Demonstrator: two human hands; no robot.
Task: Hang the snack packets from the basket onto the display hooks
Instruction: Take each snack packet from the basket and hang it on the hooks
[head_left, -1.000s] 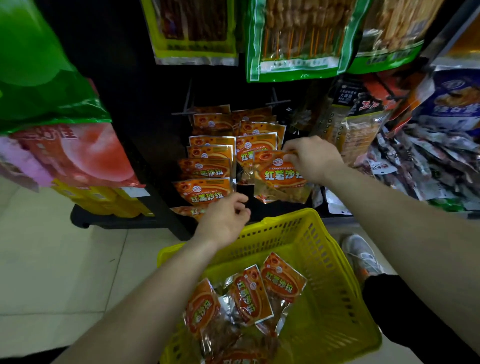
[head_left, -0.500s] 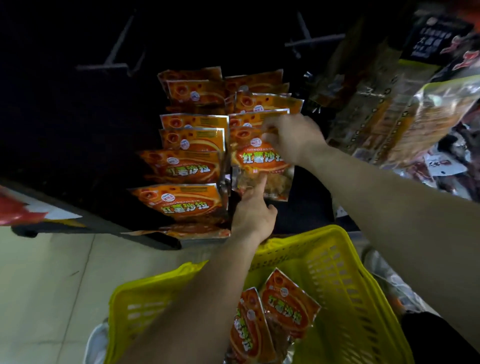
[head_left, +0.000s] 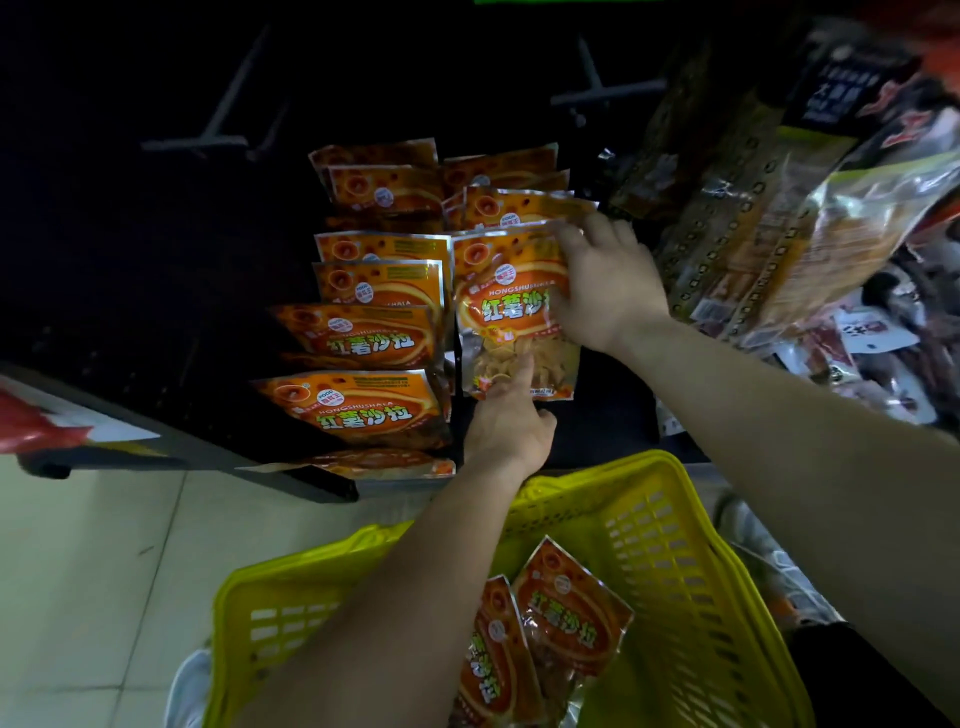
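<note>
Orange foil snack packet (head_left: 506, 306) against the dark display rack, right hand (head_left: 605, 283) fingers pinching its upper right edge, left hand (head_left: 511, 423) forefinger touching its clear lower window, yellow plastic basket (head_left: 670, 545) nearer, holding two matching packets (head_left: 540, 639).

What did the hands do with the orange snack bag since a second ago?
The right hand carried the front orange packet up against the right-hand column of hanging packets and keeps holding its top edge. The left hand rose from the basket rim to press a finger on the packet's bottom. The yellow basket and its two packets stayed put.
</note>
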